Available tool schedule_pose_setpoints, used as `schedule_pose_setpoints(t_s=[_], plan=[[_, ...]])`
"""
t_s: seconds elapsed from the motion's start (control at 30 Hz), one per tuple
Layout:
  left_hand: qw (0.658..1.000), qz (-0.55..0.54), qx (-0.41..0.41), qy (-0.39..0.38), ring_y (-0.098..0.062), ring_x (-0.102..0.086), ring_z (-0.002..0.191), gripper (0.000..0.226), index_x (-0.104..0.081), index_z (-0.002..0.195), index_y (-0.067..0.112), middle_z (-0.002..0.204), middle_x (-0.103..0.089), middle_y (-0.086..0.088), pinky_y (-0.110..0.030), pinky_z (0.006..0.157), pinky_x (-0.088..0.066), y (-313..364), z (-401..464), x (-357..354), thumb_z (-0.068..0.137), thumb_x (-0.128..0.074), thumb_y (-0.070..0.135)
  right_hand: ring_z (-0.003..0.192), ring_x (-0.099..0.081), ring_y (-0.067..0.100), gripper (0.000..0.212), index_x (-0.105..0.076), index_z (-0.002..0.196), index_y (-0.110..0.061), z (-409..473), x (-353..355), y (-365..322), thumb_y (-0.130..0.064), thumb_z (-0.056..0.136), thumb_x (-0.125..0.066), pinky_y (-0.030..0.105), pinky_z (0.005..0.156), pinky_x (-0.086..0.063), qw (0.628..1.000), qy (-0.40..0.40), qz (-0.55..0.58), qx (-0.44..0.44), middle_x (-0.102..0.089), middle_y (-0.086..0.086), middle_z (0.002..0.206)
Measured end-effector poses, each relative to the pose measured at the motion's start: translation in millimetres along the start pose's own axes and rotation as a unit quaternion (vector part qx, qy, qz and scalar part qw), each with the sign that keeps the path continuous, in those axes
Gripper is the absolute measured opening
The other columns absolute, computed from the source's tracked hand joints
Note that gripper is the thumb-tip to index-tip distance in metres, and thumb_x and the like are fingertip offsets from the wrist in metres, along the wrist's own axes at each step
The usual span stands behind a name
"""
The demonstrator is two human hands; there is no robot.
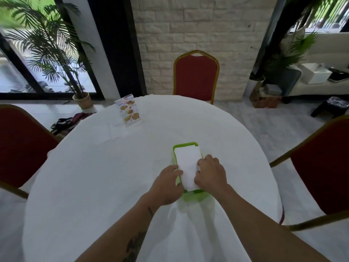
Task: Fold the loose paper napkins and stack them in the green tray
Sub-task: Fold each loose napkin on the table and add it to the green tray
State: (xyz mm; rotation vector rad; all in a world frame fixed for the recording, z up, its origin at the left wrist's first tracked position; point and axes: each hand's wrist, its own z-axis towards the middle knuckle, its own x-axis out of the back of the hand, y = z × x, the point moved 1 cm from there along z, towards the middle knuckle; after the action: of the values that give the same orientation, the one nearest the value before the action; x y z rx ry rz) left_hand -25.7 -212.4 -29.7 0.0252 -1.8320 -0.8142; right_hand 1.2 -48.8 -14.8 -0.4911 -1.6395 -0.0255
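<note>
while the left hand (167, 179) and the right hand (209, 172) pinch the long edges of the folded paper napkins (188, 168) lying in the green tray (186, 144) on the desk (105, 167), each grip clamped on paper, it seems best to press them flat and square.

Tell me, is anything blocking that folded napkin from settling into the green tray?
Nothing visible does. The folded napkin already lies over the green tray, with the left hand and right hand at its sides.
</note>
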Motion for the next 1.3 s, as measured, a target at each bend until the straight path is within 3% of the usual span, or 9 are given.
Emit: schedule_pose_setpoints(t_s=[0.13,0.27,0.5,0.77,0.93,1.07,1.3], plan=[[0.997,-0.060,0.013,0.053,-0.014,-0.048,0.126,0.042,-0.056,0.128,0.020,0.136,-0.053,0.002,-0.022,0.107,-0.033,-23.9,-1.4,22.5,0.086,-0.051,0.016,0.115,-0.046,0.025,0.035,-0.063,0.119,-0.021,19.7,10.9,-35.8,-0.021,0.085,-0.054,0.037,0.088,-0.046,0.996,0.063,0.048,0.048,-0.047,0.004,0.124],[0.986,-0.109,0.071,0.104,-0.011,-0.051,0.121,0.038,-0.060,0.123,0.020,0.130,-0.057,0.004,-0.016,0.098,-0.032,-73.7,-1.2,54.0,0.087,-0.051,0.012,0.120,-0.044,0.021,0.037,-0.062,0.123,-0.023,43.1,2.2,-96.2,-0.021,0.087,-0.053,0.035,0.087,-0.046,0.989,0.018,0.119,0.089,-0.046,0.001,0.126],[0.977,-0.122,0.119,0.124,-0.014,-0.053,0.118,0.038,-0.059,0.123,0.020,0.130,-0.057,0.002,-0.020,0.095,-0.036,-191.4,23.0,101.5,0.086,-0.051,0.013,0.123,-0.045,0.021,0.041,-0.057,0.128,-0.020,89.4,-63.2,-200.9,-0.025,0.088,-0.054,0.034,0.091,-0.043,0.985,-0.053,0.132,0.101,-0.045,0.001,0.133],[0.985,-0.059,0.122,0.108,-0.024,-0.043,0.130,0.054,-0.047,0.136,0.014,0.146,-0.040,-0.004,-0.036,0.108,-0.037,-306.9,82.7,151.7,0.082,-0.052,0.018,0.128,-0.038,0.025,0.049,-0.048,0.136,-0.020,138.1,-116.2,-267.0,-0.025,0.087,-0.051,0.038,0.098,-0.042,0.990,-0.095,0.093,0.053,-0.040,0.004,0.140],[0.991,0.055,0.118,0.028,-0.024,-0.008,0.148,0.070,-0.018,0.150,0.018,0.161,-0.008,-0.004,-0.050,0.119,-0.013,-344.1,123.0,164.7,0.088,-0.046,0.034,0.126,-0.038,0.026,0.049,-0.046,0.135,-0.019,148.4,-142.8,-283.6,-0.023,0.087,-0.050,0.039,0.101,-0.037,0.995,-0.083,0.024,0.045,-0.041,0.004,0.137],[0.986,0.120,0.111,0.016,-0.024,0.000,0.148,0.066,-0.013,0.149,0.018,0.161,-0.002,-0.003,-0.058,0.116,-0.005,-357.8,131.5,157.6,0.092,-0.034,0.042,0.124,-0.039,0.025,0.048,-0.048,0.133,-0.019,146.9,-153.3,-283.0,-0.022,0.085,-0.051,0.038,0.099,-0.037,0.998,-0.044,0.002,0.052,-0.042,0.002,0.135],[0.985,0.133,0.105,0.021,-0.021,0.004,0.148,0.065,-0.010,0.150,0.022,0.162,0.002,0.000,-0.060,0.116,-0.001,-344.5,85.6,130.1,0.093,-0.025,0.048,0.133,-0.041,0.027,0.055,-0.044,0.142,-0.015,149.8,-142.9,-274.0,-0.021,0.088,-0.054,0.038,0.109,-0.035,0.987,-0.085,0.137,-0.005,-0.044,0.006,0.145]])
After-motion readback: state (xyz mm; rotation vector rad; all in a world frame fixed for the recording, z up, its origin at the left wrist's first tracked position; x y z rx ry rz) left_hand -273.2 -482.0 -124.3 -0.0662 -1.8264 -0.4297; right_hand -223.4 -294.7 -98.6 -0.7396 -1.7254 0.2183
